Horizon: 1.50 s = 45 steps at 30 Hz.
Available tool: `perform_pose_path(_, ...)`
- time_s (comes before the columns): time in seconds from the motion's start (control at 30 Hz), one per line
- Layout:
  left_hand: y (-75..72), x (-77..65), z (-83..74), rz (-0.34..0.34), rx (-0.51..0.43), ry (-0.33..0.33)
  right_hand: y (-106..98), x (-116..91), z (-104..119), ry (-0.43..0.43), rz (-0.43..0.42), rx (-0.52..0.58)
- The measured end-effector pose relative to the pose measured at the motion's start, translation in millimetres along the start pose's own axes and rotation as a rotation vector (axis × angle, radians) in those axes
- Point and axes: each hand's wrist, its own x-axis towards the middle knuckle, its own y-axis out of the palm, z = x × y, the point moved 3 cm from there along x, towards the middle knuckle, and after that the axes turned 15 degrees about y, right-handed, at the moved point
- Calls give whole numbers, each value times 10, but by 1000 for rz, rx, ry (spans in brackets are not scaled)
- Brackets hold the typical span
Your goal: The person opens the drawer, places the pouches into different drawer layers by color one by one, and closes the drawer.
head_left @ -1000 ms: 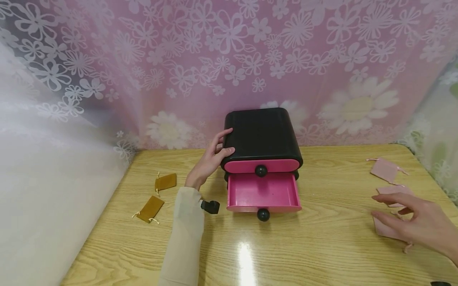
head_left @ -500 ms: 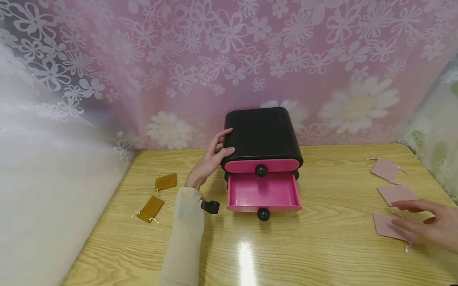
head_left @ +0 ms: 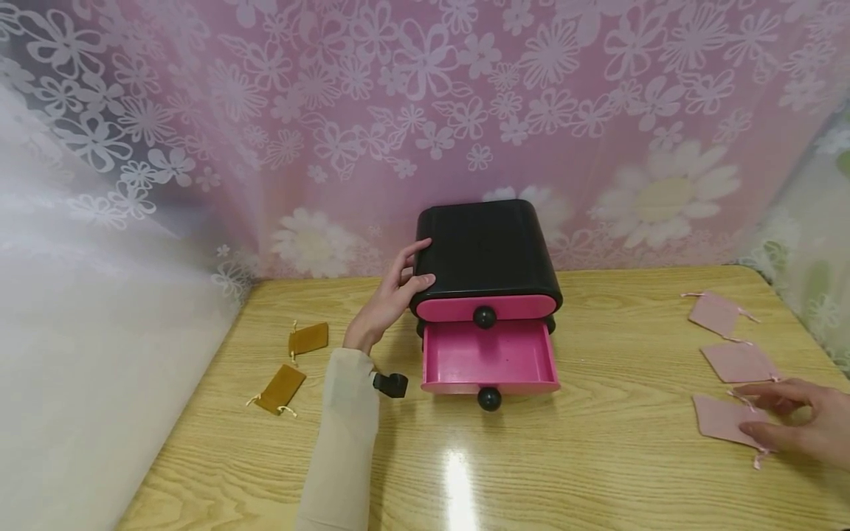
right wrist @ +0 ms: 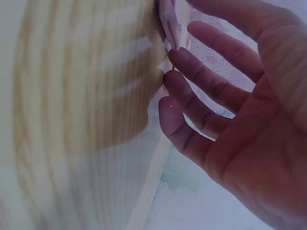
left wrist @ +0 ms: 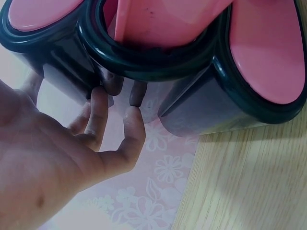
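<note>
My left hand [head_left: 388,299] rests on the left side of a black drawer cabinet [head_left: 488,247], thumb and a fingertip on its top edge. In the left wrist view, bent fingertips [left wrist: 134,115] touch the cabinet's dark side wall. Its lower pink drawer [head_left: 488,358] is pulled out, with nothing lying in it; the upper pink drawer [head_left: 445,308] is closed. At the right, my right hand [head_left: 806,420] is over the nearest pink drawstring pouch [head_left: 720,420], thumb tip on the cloth and fingers near its cord. The fingers are loosely curved and apart.
Two more pink pouches [head_left: 737,363] lie behind that one at the right. Two mustard drawstring pouches [head_left: 281,387] lie left of my left forearm. A flowered curtain [head_left: 372,147] hangs behind the wooden table [head_left: 617,457].
My right hand has drawn rightward and then lowered onto the nearest pink pouch, uncovering the pouch behind. The left hand and the cabinet stay where they were.
</note>
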Motion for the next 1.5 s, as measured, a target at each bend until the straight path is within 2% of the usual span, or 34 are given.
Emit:
perform_pose_path(0.1, 4, -1, 5, 1, -1, 4, -1, -1, 7, -2, 3, -17)
perform_pose_path(0.4, 3, 2, 25, 1, 1, 3, 0, 5, 67, 59, 39, -117)
perform_pose_path(0.63, -2, 13, 15, -1, 2, 6, 12, 33, 108, 108, 93, -165)
perform_pose_path(0.9, 0, 8, 7, -1, -15, 10, 19, 11, 170, 88, 65, -161)
perform_pose_path(1.23, -1, -7, 10, -2, -19, 11, 32, 2, 145, -19, -39, -103)
perform_pose_path(1.5, 6, 2, 12, -3, -17, 8, 38, -30, 204, -52, -54, -66)
